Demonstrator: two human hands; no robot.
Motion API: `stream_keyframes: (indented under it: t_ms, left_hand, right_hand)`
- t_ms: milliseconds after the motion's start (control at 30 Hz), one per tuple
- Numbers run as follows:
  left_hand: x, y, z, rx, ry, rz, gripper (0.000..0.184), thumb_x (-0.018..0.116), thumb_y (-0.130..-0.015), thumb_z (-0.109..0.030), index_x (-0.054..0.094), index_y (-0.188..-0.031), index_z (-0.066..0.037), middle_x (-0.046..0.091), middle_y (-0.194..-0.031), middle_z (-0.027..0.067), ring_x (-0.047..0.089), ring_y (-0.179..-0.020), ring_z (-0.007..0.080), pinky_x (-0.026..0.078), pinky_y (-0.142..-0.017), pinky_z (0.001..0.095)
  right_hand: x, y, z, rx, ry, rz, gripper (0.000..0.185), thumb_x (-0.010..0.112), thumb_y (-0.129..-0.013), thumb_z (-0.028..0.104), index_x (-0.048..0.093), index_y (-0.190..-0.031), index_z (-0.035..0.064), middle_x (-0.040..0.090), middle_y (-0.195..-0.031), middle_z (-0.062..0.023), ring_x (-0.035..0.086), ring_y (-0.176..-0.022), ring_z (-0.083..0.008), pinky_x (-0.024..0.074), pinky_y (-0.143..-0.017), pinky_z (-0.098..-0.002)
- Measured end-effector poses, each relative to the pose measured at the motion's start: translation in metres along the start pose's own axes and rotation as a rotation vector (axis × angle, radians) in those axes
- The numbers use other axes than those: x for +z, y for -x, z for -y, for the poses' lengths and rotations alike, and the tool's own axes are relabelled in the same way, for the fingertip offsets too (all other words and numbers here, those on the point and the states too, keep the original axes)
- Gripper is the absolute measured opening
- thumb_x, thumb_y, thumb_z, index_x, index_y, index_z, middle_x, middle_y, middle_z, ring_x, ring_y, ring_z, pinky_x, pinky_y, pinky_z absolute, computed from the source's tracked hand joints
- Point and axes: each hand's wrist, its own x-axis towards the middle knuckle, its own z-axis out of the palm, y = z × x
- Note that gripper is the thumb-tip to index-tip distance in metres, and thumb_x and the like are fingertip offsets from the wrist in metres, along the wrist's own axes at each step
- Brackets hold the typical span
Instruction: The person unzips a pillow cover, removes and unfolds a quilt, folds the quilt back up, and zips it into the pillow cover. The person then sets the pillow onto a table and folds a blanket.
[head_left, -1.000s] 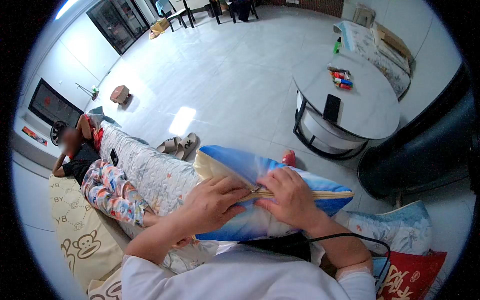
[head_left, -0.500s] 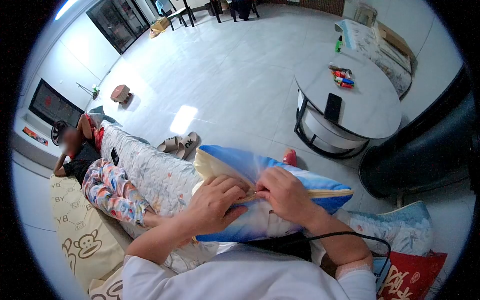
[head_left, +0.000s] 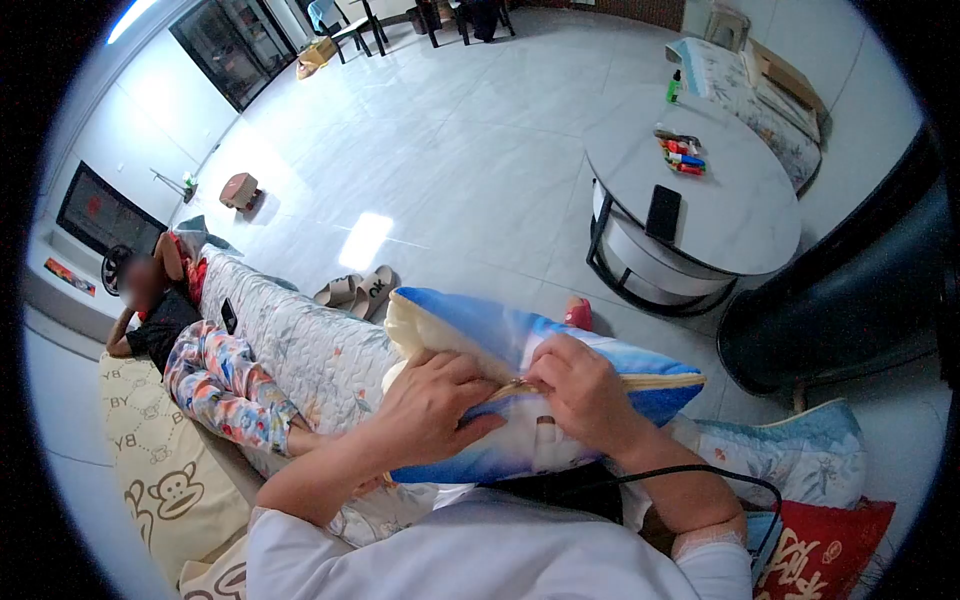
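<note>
A blue and white cushion (head_left: 635,352) rests across my lap, its zipped edge facing up. Cream filling (head_left: 402,325) shows through the opening at its left end. My left hand (head_left: 440,405) is closed on the cushion's edge beside the opening, holding the fabric together. Just right of it, my right hand (head_left: 578,388) pinches at the zipper (head_left: 515,384), where the pull itself is mostly covered by fingers. From there the yellowish zip line runs right to the far corner of the cushion.
A person (head_left: 215,365) lies on the quilt-covered sofa (head_left: 290,320) at the left. Ahead stands a round table (head_left: 740,215) with a phone (head_left: 664,213) and colourful small items. Slippers (head_left: 358,291) lie on the floor. A red cushion (head_left: 830,545) and black cable (head_left: 700,467) are at the right.
My right hand has shifted slightly to the right along the zipper. My left hand still grips the cushion edge, and the cushion has barely moved.
</note>
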Motion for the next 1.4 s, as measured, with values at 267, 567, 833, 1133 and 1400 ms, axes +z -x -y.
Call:
stream_keyframes:
  t_ms: [267, 567, 833, 1133, 1400]
  left_hand:
    - [0.02, -0.01, -0.008, -0.078, 0.188, -0.196, 0.025, 0.067, -0.077, -0.021, 0.062, -0.097, -0.008, 0.059, -0.089, 0.0101, 0.058, -0.089, 0.0307, 0.048, -0.076, 0.0405]
    - [0.04, -0.022, -0.011, -0.18, 0.02, -0.381, 0.017, 0.064, -0.073, -0.019, 0.054, -0.08, -0.008, 0.057, -0.083, 0.0089, 0.058, -0.082, 0.029, 0.047, -0.068, 0.0402]
    - [0.036, -0.018, -0.017, -0.269, -0.095, -0.434, 0.018, 0.062, -0.069, -0.013, 0.052, -0.083, -0.007, 0.058, -0.081, 0.0091, 0.059, -0.081, 0.03, 0.046, -0.069, 0.0424]
    - [0.0, -0.007, 0.001, -0.294, -0.141, -0.648, 0.012, 0.061, -0.076, -0.012, 0.052, -0.082, -0.008, 0.059, -0.074, 0.0101, 0.06, -0.074, 0.031, 0.047, -0.068, 0.0413]
    - [-0.035, 0.013, 0.031, -0.406, 0.146, -0.726, 0.011, 0.064, -0.085, -0.011, 0.056, -0.084, -0.003, 0.067, -0.083, 0.0098, 0.065, -0.074, 0.0207, 0.051, -0.062, 0.0323]
  right_hand:
    - [0.003, -0.002, 0.006, -0.163, 0.193, -0.043, 0.013, 0.062, -0.07, 0.007, 0.057, -0.082, 0.0051, 0.056, -0.079, -0.0108, 0.061, -0.067, -0.029, 0.0517, -0.058, -0.0397]
    - [0.006, -0.001, 0.004, 0.08, 0.052, -0.004, 0.014, 0.063, -0.085, 0.016, 0.056, -0.088, 0.004, 0.057, -0.083, -0.0131, 0.058, -0.073, -0.0303, 0.046, -0.063, -0.0403]
    - [0.001, -0.011, 0.009, 0.03, 0.357, 0.199, 0.036, 0.053, -0.09, 0.04, 0.052, -0.085, 0.0044, 0.051, -0.084, -0.0136, 0.051, -0.083, -0.0308, 0.0393, -0.075, -0.0427]
    - [-0.006, -0.007, 0.016, 0.129, 0.388, 0.175, 0.027, 0.065, -0.078, 0.027, 0.051, -0.083, 0.0052, 0.049, -0.08, -0.0126, 0.05, -0.081, -0.0335, 0.0386, -0.072, -0.0462]
    - [-0.032, 0.017, 0.013, 0.073, 0.378, 0.09, 0.025, 0.066, -0.078, 0.021, 0.046, -0.078, 0.0063, 0.043, -0.076, -0.0114, 0.046, -0.073, -0.0321, 0.0354, -0.066, -0.0432]
